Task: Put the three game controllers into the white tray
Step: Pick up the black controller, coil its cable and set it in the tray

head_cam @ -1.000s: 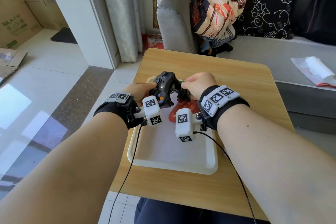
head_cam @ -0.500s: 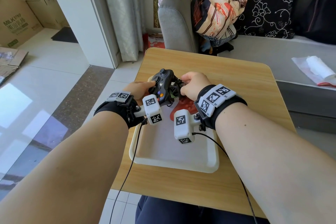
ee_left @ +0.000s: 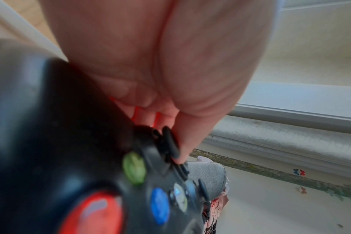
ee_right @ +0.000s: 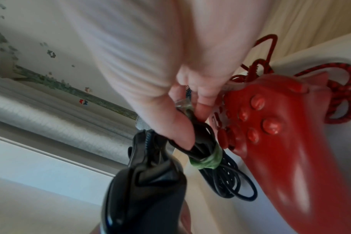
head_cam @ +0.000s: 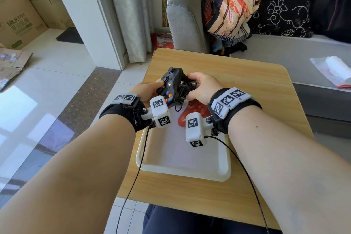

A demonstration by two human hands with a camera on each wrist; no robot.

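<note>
A black game controller (head_cam: 171, 85) is held upright above the far left corner of the white tray (head_cam: 182, 169). My left hand (head_cam: 152, 89) grips its left side, thumb on the front face (ee_left: 134, 182). My right hand (head_cam: 195, 89) pinches the controller's coiled black cable (ee_right: 206, 159), which is bound with green tape, just right of the controller's body (ee_right: 146, 182). A red controller (head_cam: 193, 112) lies in the tray's far part under my right hand, its red braided cable (ee_right: 341, 98) looped beside it. I see no third controller.
The tray sits on a small wooden table (head_cam: 256, 89), with its near half bare. A grey sofa (head_cam: 186, 15) with cushions stands right behind the table. Cardboard boxes (head_cam: 22, 17) stand on the tiled floor at the far left.
My right hand has drawn in slightly to the left, closer to the black controller. Both hands and the controller have shifted a little farther away over the tray's far edge.
</note>
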